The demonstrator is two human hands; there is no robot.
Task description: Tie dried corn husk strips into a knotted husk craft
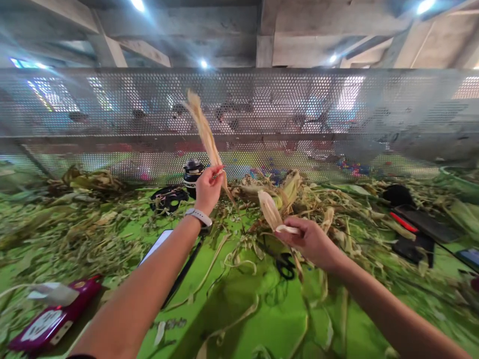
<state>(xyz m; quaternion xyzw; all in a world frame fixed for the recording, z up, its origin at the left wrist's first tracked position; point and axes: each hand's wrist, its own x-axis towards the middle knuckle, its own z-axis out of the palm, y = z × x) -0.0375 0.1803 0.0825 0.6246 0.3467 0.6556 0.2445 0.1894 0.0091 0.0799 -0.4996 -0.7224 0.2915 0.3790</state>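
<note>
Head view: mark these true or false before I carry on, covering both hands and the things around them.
1. The left hand holds up a long dried corn husk. True.
2. The right hand is empty. False: the right hand holds a shorter pale husk.
3. The pale wristband is worn on the right. False: the wristband is worn on the left.
4. A black bottle stands before the perforated metal screen. True.

The table (239,294) is bright green, the scissors (285,267) black, and the power bank (56,316) purple with a white label.
</note>
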